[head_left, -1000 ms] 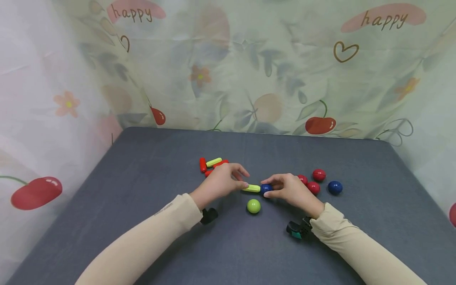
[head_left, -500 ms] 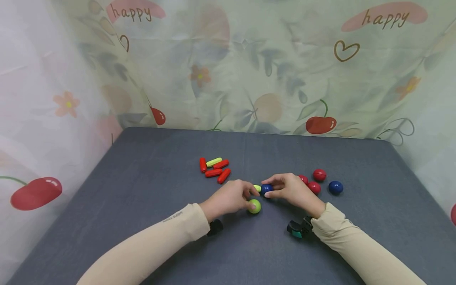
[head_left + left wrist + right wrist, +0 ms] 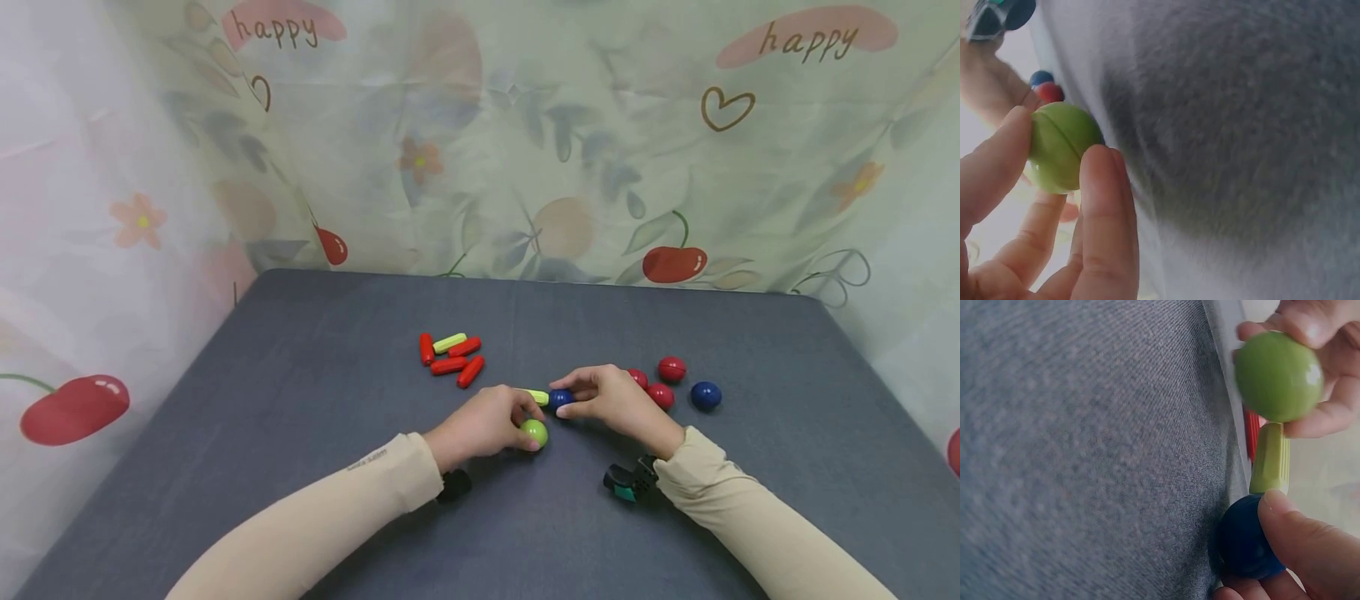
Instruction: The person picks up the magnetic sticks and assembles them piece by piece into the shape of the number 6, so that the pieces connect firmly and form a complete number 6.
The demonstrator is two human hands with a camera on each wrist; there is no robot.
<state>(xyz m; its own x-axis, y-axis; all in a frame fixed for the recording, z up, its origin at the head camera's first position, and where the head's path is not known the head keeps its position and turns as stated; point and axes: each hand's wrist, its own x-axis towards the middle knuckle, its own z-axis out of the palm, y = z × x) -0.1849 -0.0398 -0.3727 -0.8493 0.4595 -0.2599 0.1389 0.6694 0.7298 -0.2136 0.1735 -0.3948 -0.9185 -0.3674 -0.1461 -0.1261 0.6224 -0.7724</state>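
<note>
On my screen, the left hand pinches the green ball, at 7 o'clock from the blue ball the right hand grips. The yellow stick meets blue; green looks unjoined. I think 5 loose sticks, at 10 o'clock, are left.

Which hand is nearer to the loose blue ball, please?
The right hand, left of the loose blue ball with a red ball between; the left hand is farther left, holding the green ball.

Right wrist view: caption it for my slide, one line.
Left hand pinches a green ball; right hand holds a blue ball at one end of a yellow-green stick.
</note>
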